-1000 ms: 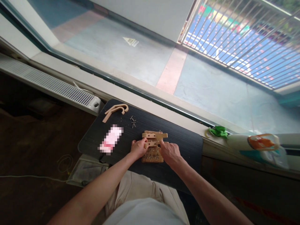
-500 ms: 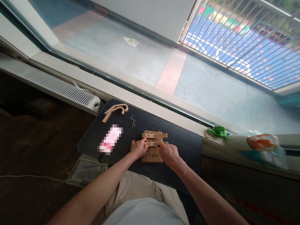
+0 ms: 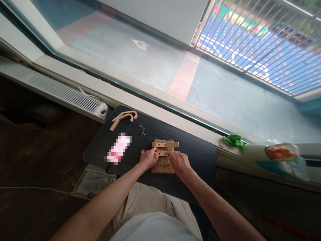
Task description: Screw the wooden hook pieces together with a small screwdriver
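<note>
A brown, rough-textured block (image 3: 163, 166) lies on the dark table in front of me. Across its upper part sit two pale wooden pieces with dark holes. The upper wooden piece (image 3: 164, 144) lies untouched. On the lower wooden strip (image 3: 163, 154), my left hand (image 3: 148, 158) pinches the left end. My right hand (image 3: 180, 162) is closed at the strip's other end, its fingertips mostly hidden, so I cannot tell whether it holds anything besides the strip.
Two curved wooden hooks (image 3: 124, 117) and several screws (image 3: 142, 130) lie on the table (image 3: 198, 157) to the left. Nearer me is a blurred-out pink and white item (image 3: 118, 149). A window sill (image 3: 160, 112) borders the far edge, with a green bundle (image 3: 233, 141) on it.
My right hand has shifted slightly at the strip's right end. My left hand and the wooden pieces stay in place.
</note>
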`<state>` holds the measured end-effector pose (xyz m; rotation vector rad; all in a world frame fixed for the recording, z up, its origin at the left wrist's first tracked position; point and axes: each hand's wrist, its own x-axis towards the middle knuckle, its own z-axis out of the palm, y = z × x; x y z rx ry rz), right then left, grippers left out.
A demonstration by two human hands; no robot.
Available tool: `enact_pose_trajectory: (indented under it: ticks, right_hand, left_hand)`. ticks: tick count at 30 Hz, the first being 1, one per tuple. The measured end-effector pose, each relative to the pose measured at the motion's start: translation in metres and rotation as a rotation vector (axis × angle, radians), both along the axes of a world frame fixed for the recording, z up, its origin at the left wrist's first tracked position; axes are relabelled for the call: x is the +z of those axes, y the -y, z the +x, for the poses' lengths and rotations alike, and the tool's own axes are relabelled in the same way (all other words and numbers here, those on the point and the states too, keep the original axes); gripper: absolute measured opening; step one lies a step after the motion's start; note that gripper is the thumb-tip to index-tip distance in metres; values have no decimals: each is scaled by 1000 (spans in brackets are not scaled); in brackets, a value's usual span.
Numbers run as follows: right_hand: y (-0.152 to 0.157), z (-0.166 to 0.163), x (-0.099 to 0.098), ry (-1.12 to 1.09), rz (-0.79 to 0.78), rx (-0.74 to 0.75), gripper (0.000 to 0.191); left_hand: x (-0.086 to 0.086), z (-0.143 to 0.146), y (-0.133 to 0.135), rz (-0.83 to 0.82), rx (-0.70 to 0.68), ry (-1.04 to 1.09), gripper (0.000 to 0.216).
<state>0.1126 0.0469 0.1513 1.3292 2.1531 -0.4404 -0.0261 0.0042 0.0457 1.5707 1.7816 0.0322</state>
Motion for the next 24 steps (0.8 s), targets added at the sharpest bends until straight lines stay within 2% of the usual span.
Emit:
enact_pose_trajectory:
  ticks: [6, 16, 24]
  right_hand:
    - [1, 3, -10, 23, 14, -46, 26]
    - [-3, -4, 20, -33, -41, 48, 25]
    - [-3, -6, -4, 35, -16, -34, 27]
  left_hand:
    - [1, 0, 0, 3, 0, -6, 30]
    - [-1, 0, 1, 11, -1, -10, 30]
    - [2, 0, 1, 4, 1, -7, 30]
